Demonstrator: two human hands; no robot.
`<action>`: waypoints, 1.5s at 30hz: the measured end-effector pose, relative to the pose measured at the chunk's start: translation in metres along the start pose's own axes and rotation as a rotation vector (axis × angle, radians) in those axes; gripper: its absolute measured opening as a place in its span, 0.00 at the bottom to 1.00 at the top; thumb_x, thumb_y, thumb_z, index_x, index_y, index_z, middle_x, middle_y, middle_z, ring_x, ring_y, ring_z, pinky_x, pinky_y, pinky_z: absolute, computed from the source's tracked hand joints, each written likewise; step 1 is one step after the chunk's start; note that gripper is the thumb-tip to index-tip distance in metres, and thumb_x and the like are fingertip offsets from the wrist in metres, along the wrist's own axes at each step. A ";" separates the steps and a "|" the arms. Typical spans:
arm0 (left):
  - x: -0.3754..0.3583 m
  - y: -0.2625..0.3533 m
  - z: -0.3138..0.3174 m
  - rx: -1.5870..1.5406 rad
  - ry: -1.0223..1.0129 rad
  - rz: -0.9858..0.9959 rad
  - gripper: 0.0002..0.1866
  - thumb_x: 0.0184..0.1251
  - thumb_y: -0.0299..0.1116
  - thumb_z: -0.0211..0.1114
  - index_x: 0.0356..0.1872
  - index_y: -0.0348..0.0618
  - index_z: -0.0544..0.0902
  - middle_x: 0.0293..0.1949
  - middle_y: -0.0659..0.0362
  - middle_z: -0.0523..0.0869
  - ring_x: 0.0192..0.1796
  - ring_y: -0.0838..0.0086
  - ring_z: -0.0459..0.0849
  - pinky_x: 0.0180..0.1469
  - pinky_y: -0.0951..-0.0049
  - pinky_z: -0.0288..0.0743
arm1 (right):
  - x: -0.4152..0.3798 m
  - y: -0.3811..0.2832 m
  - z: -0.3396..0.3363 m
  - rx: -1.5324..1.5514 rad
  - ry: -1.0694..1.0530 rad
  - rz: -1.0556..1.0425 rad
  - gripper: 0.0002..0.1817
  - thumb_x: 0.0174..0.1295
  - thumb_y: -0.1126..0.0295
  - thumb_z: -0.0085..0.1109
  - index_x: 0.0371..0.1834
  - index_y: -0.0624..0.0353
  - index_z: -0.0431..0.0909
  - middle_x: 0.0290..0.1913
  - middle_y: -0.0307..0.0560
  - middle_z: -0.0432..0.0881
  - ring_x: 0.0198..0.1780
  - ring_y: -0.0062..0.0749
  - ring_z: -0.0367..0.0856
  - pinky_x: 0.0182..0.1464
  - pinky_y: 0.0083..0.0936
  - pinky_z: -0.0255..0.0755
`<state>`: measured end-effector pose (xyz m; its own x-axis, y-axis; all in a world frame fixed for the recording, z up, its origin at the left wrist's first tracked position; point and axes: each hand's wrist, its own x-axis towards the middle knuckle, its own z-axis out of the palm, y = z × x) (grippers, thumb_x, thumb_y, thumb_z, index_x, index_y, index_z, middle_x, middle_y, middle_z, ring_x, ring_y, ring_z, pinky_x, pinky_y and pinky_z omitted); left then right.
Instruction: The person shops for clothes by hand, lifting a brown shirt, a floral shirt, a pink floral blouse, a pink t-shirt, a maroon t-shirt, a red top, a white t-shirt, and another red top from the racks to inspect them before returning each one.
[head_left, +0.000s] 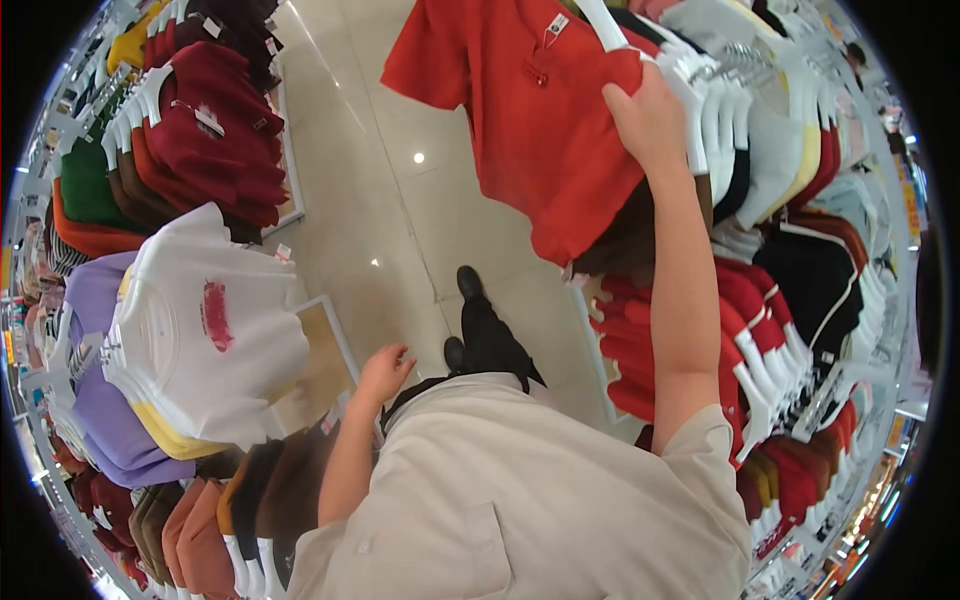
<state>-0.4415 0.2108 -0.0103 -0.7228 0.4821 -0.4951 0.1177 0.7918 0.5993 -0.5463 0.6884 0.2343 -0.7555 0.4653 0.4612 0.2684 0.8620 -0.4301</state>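
Note:
Up at the right rack, my right hand (pixel 645 115) is closed on the shoulder of a red short-sleeved shirt (pixel 560 130). A white hanger (pixel 603 25) shows at the shirt's neck, and a small white tag (pixel 556 28) hangs there. The shirt spreads out to the left of my hand, over the aisle. My left hand (pixel 387 373) hangs low near my waist, with its fingers loosely curled and apart and nothing in them. The nearest thing to it is the metal frame of the left rack (pixel 335 335).
On the left are racks with maroon shirts (pixel 215 130), a white shirt with a red print (pixel 180 320) and purple shirts (pixel 95 370). More red clothes (pixel 640 350) and white hangers (pixel 765 385) stand on the right. A tiled floor (pixel 390 220) runs between.

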 end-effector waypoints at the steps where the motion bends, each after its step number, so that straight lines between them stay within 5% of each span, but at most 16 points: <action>1: 0.007 0.000 -0.002 -0.012 0.008 -0.023 0.21 0.65 0.41 0.67 0.52 0.37 0.83 0.47 0.45 0.87 0.48 0.54 0.86 0.51 0.60 0.80 | 0.024 -0.002 0.010 0.040 0.005 0.009 0.24 0.56 0.58 0.58 0.46 0.70 0.74 0.40 0.69 0.84 0.46 0.66 0.82 0.52 0.49 0.75; 14: 0.090 0.021 -0.042 -0.153 0.035 -0.190 0.21 0.66 0.41 0.67 0.52 0.36 0.82 0.46 0.42 0.87 0.48 0.53 0.87 0.52 0.59 0.80 | 0.266 0.046 0.148 -0.150 -0.099 0.233 0.30 0.56 0.59 0.57 0.55 0.74 0.71 0.51 0.71 0.83 0.55 0.61 0.82 0.60 0.46 0.75; 22: 0.118 0.035 -0.060 -0.147 0.029 -0.222 0.21 0.67 0.42 0.66 0.53 0.36 0.83 0.45 0.43 0.88 0.48 0.53 0.87 0.52 0.60 0.80 | 0.286 0.072 0.196 -0.171 -0.191 0.371 0.28 0.59 0.59 0.58 0.56 0.71 0.70 0.54 0.70 0.81 0.57 0.59 0.82 0.60 0.46 0.75; 27: 0.124 0.039 -0.061 -0.102 -0.031 -0.257 0.21 0.68 0.42 0.66 0.53 0.36 0.82 0.45 0.44 0.88 0.48 0.54 0.87 0.52 0.60 0.80 | 0.277 0.103 0.217 -0.128 0.014 0.307 0.27 0.58 0.59 0.61 0.56 0.65 0.70 0.55 0.67 0.78 0.55 0.60 0.81 0.57 0.50 0.76; 29: 0.125 0.037 -0.058 -0.114 -0.048 -0.233 0.22 0.68 0.43 0.65 0.54 0.36 0.82 0.45 0.44 0.88 0.48 0.54 0.87 0.52 0.60 0.80 | 0.248 0.093 0.218 -0.193 0.238 0.147 0.29 0.57 0.62 0.63 0.59 0.65 0.69 0.61 0.65 0.71 0.62 0.62 0.71 0.61 0.51 0.72; 30: 0.129 0.037 -0.055 -0.125 -0.050 -0.218 0.22 0.68 0.43 0.65 0.54 0.36 0.82 0.46 0.44 0.88 0.48 0.53 0.87 0.52 0.60 0.79 | 0.227 0.070 0.210 -0.239 0.373 0.095 0.31 0.61 0.56 0.66 0.66 0.55 0.73 0.71 0.60 0.68 0.64 0.57 0.71 0.63 0.44 0.68; 31: 0.130 0.037 -0.053 -0.103 -0.072 -0.199 0.22 0.68 0.43 0.65 0.54 0.36 0.82 0.46 0.44 0.87 0.48 0.53 0.87 0.52 0.60 0.79 | 0.207 0.067 0.215 -0.166 0.374 -0.033 0.39 0.59 0.53 0.69 0.73 0.46 0.64 0.78 0.56 0.58 0.69 0.61 0.64 0.68 0.46 0.62; 32: 0.134 0.039 -0.049 -0.083 -0.090 -0.178 0.22 0.68 0.43 0.65 0.54 0.36 0.82 0.46 0.44 0.87 0.48 0.53 0.87 0.52 0.60 0.79 | 0.180 0.055 0.219 -0.163 0.485 -0.215 0.28 0.57 0.66 0.62 0.60 0.65 0.70 0.62 0.63 0.69 0.64 0.63 0.68 0.63 0.53 0.67; 34: 0.143 0.053 -0.048 -0.026 -0.138 -0.109 0.21 0.69 0.43 0.65 0.54 0.36 0.82 0.47 0.44 0.87 0.48 0.52 0.87 0.52 0.60 0.79 | 0.079 0.010 0.208 0.134 0.191 -0.288 0.24 0.58 0.70 0.58 0.59 0.67 0.72 0.59 0.64 0.71 0.63 0.58 0.69 0.63 0.58 0.64; 35: 0.148 0.068 -0.053 0.012 -0.163 -0.062 0.21 0.69 0.42 0.65 0.54 0.36 0.82 0.47 0.44 0.87 0.48 0.52 0.86 0.52 0.60 0.79 | 0.015 -0.007 0.213 0.384 -0.026 -0.193 0.21 0.60 0.69 0.57 0.55 0.68 0.74 0.49 0.68 0.77 0.56 0.60 0.75 0.63 0.58 0.64; 37: 0.157 0.080 -0.052 0.036 -0.199 0.051 0.20 0.69 0.42 0.64 0.54 0.37 0.82 0.47 0.44 0.87 0.48 0.51 0.86 0.52 0.59 0.79 | -0.089 -0.038 0.160 0.259 -0.744 -0.174 0.17 0.61 0.61 0.60 0.46 0.63 0.79 0.36 0.63 0.84 0.40 0.60 0.83 0.49 0.49 0.76; 39: 0.163 0.097 -0.051 0.098 -0.262 0.157 0.20 0.69 0.42 0.64 0.54 0.37 0.82 0.47 0.44 0.87 0.48 0.50 0.86 0.52 0.59 0.79 | -0.172 -0.021 0.150 0.182 -1.157 -0.041 0.15 0.62 0.59 0.61 0.39 0.61 0.80 0.37 0.56 0.84 0.41 0.55 0.84 0.44 0.47 0.78; 41: 0.171 0.104 -0.047 0.158 -0.321 0.277 0.20 0.69 0.41 0.64 0.54 0.37 0.82 0.48 0.45 0.87 0.48 0.52 0.86 0.52 0.59 0.79 | -0.225 0.002 0.120 0.239 -0.905 0.091 0.15 0.63 0.59 0.61 0.41 0.62 0.80 0.38 0.55 0.84 0.42 0.55 0.84 0.44 0.47 0.78; 45: 0.198 0.124 -0.040 0.164 -0.421 0.467 0.20 0.69 0.41 0.65 0.55 0.40 0.83 0.49 0.48 0.87 0.46 0.57 0.87 0.50 0.62 0.79 | -0.241 0.011 0.029 0.055 -0.779 0.210 0.15 0.64 0.60 0.62 0.45 0.61 0.79 0.40 0.55 0.84 0.44 0.55 0.84 0.46 0.47 0.78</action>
<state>-0.5972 0.3897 -0.0091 -0.2453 0.8687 -0.4303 0.4814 0.4944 0.7238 -0.3783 0.5799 0.0962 -0.8976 0.3250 -0.2977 0.4362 0.7517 -0.4946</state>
